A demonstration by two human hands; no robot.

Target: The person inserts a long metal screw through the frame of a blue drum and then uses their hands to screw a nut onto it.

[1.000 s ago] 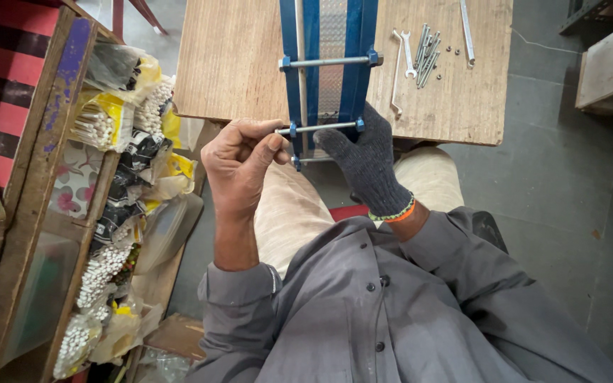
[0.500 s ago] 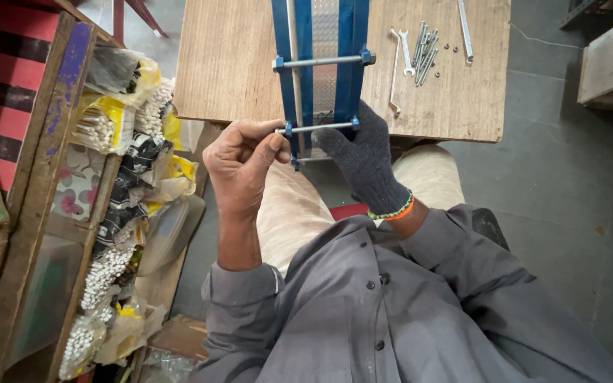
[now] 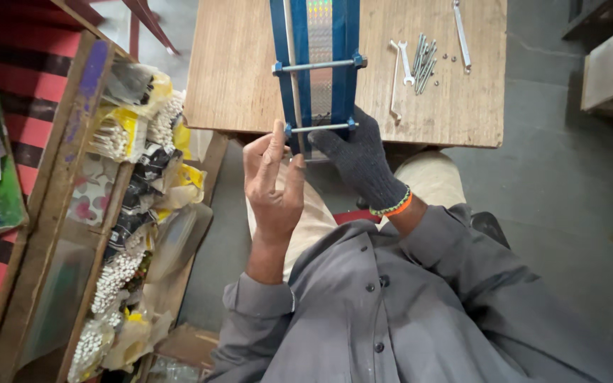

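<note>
A blue metal frame (image 3: 343, 42) with a shiny strip down its middle lies on a wooden table (image 3: 235, 78), its near end overhanging the edge. Two threaded rods cross it, a far rod (image 3: 317, 65) and a near rod (image 3: 324, 128). My right hand (image 3: 360, 162), in a dark knit glove, grips the frame's near end from below and the right. My bare left hand (image 3: 274, 181) is raised with its fingers close together, the fingertips pinching at the near rod's left end.
Wrenches and loose bolts (image 3: 420, 60) lie on the table to the right of the frame, with a long wrench (image 3: 461, 35) beyond. A wooden rack of plastic packets with small white parts (image 3: 129, 213) stands at my left. Grey floor lies to the right.
My left hand has uncurled, its fingers now stretched upward at the rod's end. The gloved right hand and the frame have stayed put.
</note>
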